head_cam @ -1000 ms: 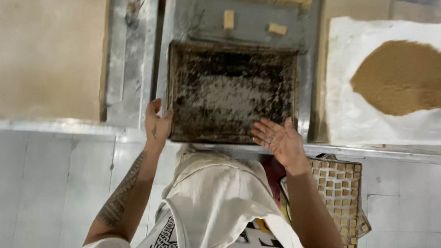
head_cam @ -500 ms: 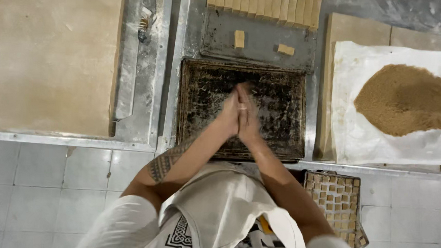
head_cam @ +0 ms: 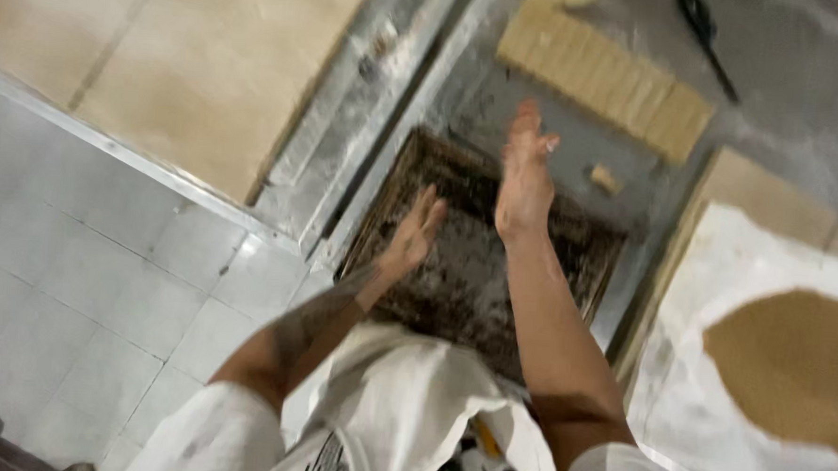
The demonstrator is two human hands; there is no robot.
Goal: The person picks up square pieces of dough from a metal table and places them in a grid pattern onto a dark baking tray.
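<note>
Head view looks down on both hands held apart above a dark, crusted tray [head_cam: 569, 247]. The left hand [head_cam: 417, 234] hangs low over the tray's near left part, fingers straight and loosely spread, holding nothing. The right hand [head_cam: 525, 174] is raised higher, edge-on, fingers together and extended, also empty.

Judging by the pose, the hands are being brushed or clapped clean; keeping them over the tray would let the crumbs fall inside it.

The tray sits on a dusty metal counter [head_cam: 397, 84]. A row of tan blocks [head_cam: 605, 79] lies beyond it, a pale board [head_cam: 210, 66] to the left, and a brown powder heap [head_cam: 790, 360] on white paper to the right. Grey floor tiles [head_cam: 88, 268] show below.
</note>
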